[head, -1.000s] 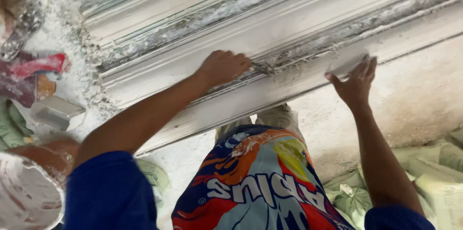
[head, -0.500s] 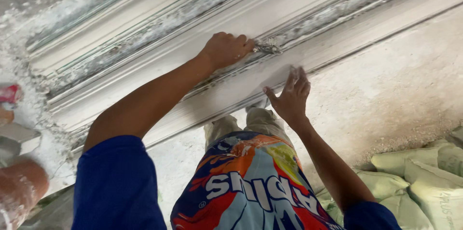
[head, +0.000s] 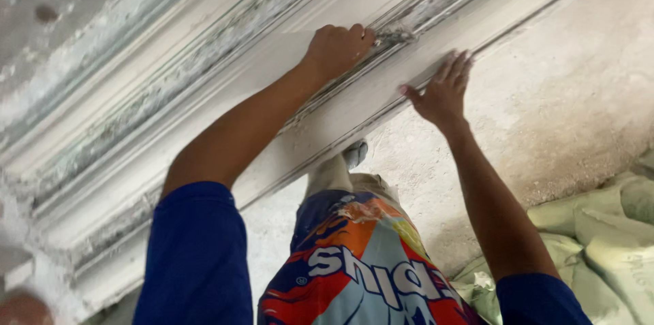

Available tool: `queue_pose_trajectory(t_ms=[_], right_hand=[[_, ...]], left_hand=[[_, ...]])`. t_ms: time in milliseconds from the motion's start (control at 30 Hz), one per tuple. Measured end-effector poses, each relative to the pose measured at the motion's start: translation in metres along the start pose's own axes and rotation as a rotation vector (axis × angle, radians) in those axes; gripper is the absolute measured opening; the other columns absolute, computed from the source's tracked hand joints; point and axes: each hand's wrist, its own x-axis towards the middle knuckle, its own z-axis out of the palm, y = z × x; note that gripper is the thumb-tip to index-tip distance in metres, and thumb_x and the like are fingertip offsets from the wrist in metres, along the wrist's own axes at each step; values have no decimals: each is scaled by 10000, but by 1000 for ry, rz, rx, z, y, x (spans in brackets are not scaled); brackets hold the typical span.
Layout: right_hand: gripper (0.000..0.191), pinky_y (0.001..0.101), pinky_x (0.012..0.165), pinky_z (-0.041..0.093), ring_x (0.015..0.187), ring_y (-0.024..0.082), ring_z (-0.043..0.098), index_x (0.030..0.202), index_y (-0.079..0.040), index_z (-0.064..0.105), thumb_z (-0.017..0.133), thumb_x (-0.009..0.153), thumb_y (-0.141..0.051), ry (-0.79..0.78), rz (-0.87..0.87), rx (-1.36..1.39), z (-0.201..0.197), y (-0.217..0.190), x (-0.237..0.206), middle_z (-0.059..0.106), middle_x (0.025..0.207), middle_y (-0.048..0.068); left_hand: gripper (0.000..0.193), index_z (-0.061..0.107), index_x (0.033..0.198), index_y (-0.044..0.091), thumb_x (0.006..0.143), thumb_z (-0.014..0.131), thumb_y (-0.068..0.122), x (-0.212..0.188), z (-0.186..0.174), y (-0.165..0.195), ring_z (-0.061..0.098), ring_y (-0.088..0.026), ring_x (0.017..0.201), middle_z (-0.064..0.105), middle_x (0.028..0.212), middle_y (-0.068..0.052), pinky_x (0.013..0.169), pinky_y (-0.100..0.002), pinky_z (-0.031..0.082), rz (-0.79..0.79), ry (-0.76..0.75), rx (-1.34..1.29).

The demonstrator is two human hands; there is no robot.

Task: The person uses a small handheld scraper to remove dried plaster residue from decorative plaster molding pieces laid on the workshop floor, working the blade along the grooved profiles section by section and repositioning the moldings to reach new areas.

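My left hand is clenched on a small grey tool, pressed into a groove of the long white plaster moulding, which runs diagonally ahead. My right hand lies open, flat on its lower band, just beside.

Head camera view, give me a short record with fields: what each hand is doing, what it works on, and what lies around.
View: head camera, looking down past the person's chest
Left hand: curled, pressing a small grey clump into a groove of the moulding
Right hand: open, fingers spread, flat against the lower band of the moulding
Work surface: long white stepped plaster moulding, running diagonally, grooves streaked grey
Clothing: blue sleeves, colourful apron
Nearby: pale green sacks at lower right, rough floor beside the moulding
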Motion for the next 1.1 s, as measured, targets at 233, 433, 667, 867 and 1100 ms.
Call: queue_pose_trajectory(t_ms=[233,433,667,867,1100], right_hand=[[1327,643,1243,90,1555,511,16,1552,180,182,604,791,-822,95,77,120,-23,-22,-18,92,1635,413],[1133,556,1243,124,1531,516,69,1489,193,273,646,882,-687,28,-25,125,-41,-14,-15,162,1586,429],[585,478,1171,377,1420,371,461,1402,-32,567,657,959,-403,-242,-190,360,-114,105,19,586,1435,192],[519,508,1150,447,1381,387,530,1420,-45,577,679,988,-314,103,59,466,-169,222,87,591,1455,220],[856,604,1227,238,1529,511,149,1589,19,308,708,989,-443,202,174,261,-193,307,170,211,1660,317]], left_hand=[[283,609,1223,46,1038,567,255,1,-27,6,695,-287,654,655,1030,-126,492,-446,550,121,-3,-53],[225,619,1127,63,915,584,131,117,13,26,716,-284,695,653,1007,-99,548,-450,574,107,-21,-64],[129,631,1031,81,1024,573,196,379,43,90,717,-270,692,655,930,-86,608,-459,581,55,145,-155],[203,642,1118,50,1030,554,210,382,42,68,688,-282,665,664,1008,-123,588,-450,570,204,152,-235],[263,626,1212,31,996,562,165,391,38,58,679,-296,678,660,985,-110,536,-433,565,211,-13,-127]])
